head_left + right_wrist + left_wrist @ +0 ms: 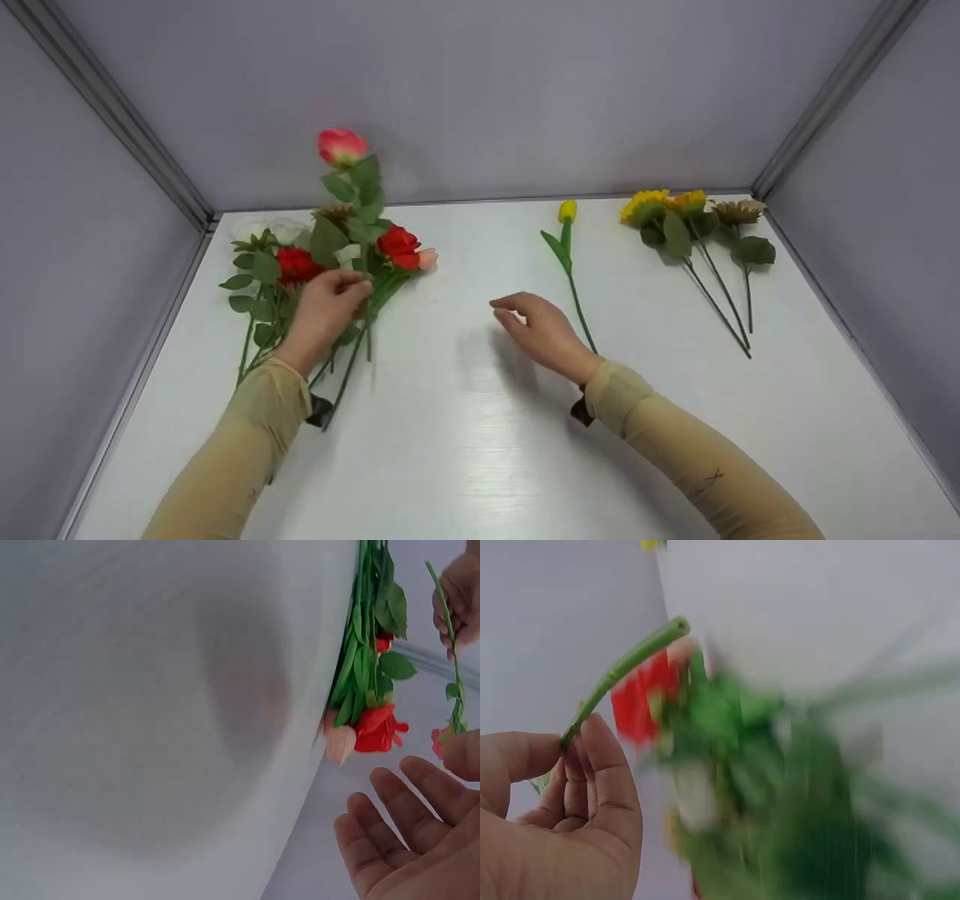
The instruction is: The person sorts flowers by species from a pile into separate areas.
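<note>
My left hand [322, 311] pinches the green stem of a pink rose [343, 147] between thumb and fingers, and the bloom stands upright above the other flowers. In the left wrist view the lower end of that stem [630, 660] sticks out past the fingertips. Below and around this hand lies a bunch of flowers with red roses [400, 246], white blooms [285, 230] and a peach bud [427, 259]. My right hand [544, 330] hovers over the table with fingers loosely extended and holds nothing; in the right wrist view its fingers [405, 817] are spread.
A single yellow tulip [568, 211] lies on the white table [480, 450], just beyond my right hand. Farther right lie yellow sunflowers [645, 207] and a brownish flower [739, 211]. Grey panels [480, 97] wall in the back and both sides.
</note>
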Demonstrator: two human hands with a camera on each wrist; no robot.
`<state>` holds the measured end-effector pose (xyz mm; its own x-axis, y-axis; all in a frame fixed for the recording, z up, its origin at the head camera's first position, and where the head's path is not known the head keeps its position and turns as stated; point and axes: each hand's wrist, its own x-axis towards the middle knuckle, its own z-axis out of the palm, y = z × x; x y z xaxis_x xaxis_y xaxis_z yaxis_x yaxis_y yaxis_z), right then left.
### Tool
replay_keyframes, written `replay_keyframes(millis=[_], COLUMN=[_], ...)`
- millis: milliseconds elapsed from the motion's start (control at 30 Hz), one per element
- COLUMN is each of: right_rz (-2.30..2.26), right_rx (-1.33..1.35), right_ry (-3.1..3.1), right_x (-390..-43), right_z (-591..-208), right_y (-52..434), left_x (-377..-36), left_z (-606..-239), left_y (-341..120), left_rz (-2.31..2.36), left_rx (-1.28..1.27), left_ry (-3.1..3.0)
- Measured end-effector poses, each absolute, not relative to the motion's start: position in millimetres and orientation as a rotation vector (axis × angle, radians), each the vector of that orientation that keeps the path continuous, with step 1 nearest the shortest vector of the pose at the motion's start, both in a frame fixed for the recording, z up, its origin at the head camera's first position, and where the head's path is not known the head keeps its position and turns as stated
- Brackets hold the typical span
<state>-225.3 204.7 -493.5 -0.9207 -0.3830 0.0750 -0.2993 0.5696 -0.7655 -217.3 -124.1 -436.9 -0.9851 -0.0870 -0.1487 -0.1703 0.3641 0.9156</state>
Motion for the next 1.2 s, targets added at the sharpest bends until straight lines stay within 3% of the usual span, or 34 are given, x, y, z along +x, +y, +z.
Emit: replay_keyframes(millis=[167,500,1200], right_rz=[-1.696,-2.043,-2.066], right_rx=[-0.286,-0.171,0.020], right_ry=[2.429,2.053,2.112], right_x=[-245.8,-253.6,-257.7], right_z=[-489.7,-482.3,-478.6], right_y=[223.5,232.2,232.9], left_x=[-210.1,-204.3,-186.1], left_z=[-461.2,-491.2,-506.0], left_y=[-52.1,44.8,56.1], left_rz=[1.847,1.894,1.810], left_rx=[-0.127,0.098,0.122], left_ry=[2.387,2.275,2.198])
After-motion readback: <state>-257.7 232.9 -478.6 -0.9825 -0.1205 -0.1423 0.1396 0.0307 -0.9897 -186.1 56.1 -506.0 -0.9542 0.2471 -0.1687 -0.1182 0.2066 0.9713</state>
